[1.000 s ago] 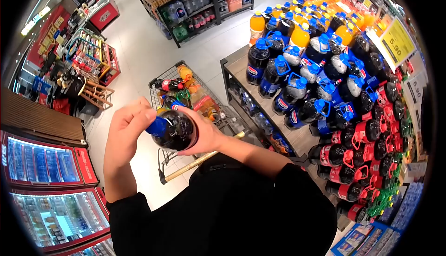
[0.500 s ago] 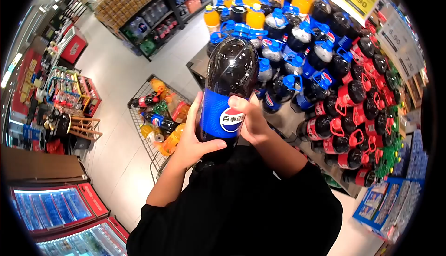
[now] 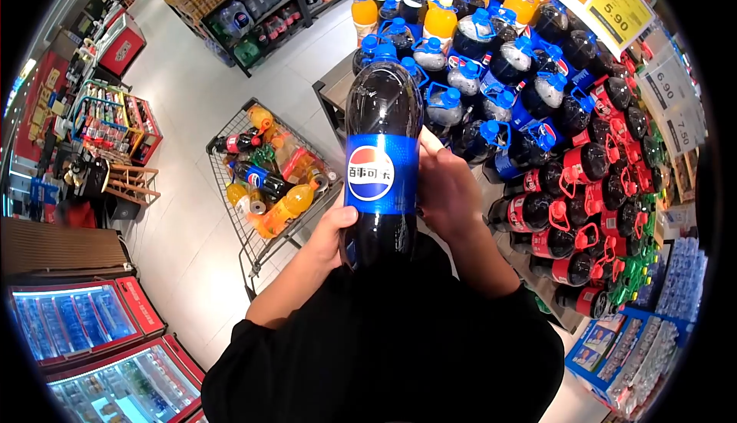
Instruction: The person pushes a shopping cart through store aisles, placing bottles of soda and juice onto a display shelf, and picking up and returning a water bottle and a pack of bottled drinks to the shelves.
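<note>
A large dark cola bottle (image 3: 381, 166) with a blue label and blue cap stands upright in front of my chest, its round logo facing me. My left hand (image 3: 332, 231) grips its lower left side, the thumb on the label's bottom edge. On the right side, my right hand (image 3: 449, 189) is against the bottle, blurred, with its fingers partly hidden behind it. Left of the bottle is a wire shopping cart (image 3: 244, 258) holding several bottles and cans, among them an orange drink bottle (image 3: 295, 200) and a blue-labelled cola bottle (image 3: 263, 180).
A display of several blue-capped cola bottles (image 3: 507, 62) and red-labelled bottles (image 3: 537, 208) fills the right side, under a yellow price sign (image 3: 618, 10). Shelves (image 3: 257, 20) stand ahead. Glass-front coolers (image 3: 73, 319) line the lower left.
The bottle came up from above the cart to my chest, then turned so its logo faces me. My right thumb has left the label's front. The view has shifted slightly.
</note>
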